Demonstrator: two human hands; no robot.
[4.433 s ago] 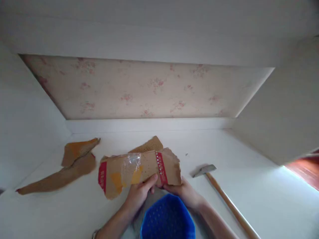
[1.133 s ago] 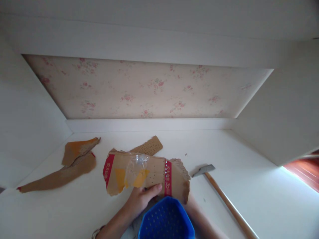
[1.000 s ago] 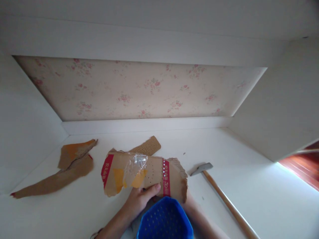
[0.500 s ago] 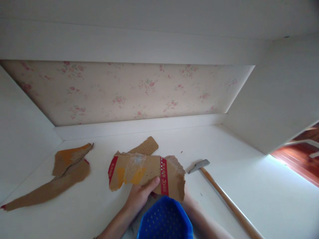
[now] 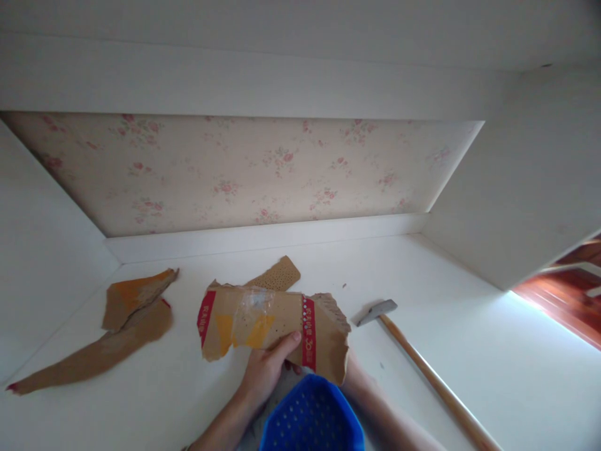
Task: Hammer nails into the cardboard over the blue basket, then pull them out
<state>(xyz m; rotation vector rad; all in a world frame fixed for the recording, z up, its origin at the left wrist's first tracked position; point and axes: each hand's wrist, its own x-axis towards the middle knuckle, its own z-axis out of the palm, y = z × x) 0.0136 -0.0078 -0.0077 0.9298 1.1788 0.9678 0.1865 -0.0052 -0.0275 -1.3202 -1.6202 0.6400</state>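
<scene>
A torn piece of cardboard [image 5: 284, 319] with red printed bands, clear tape and orange patches is held up in front of me. My left hand [image 5: 270, 363] is closed on its lower edge, thumb pressed on the printed face. My right hand is hidden behind the cardboard's right side; only its wrist and forearm [image 5: 370, 394] show, so its fingers cannot be made out. A smaller cardboard scrap [image 5: 278, 274] dotted with holes lies just beyond the held piece. To the right a hammer [image 5: 413, 354] with a grey head and wooden handle rests on the white surface.
More torn cardboard [image 5: 126, 338] lies at the left. A blue thing with many small holes [image 5: 312, 416] fills the bottom middle, between my forearms. White panels and a flowered wall [image 5: 282, 169] enclose the white surface [image 5: 399, 269]. Reddish floor [image 5: 570, 294] shows at far right.
The left end of the held cardboard has shifted slightly left and up, and its right side dips a little. Both hands stay in nearly the same place.
</scene>
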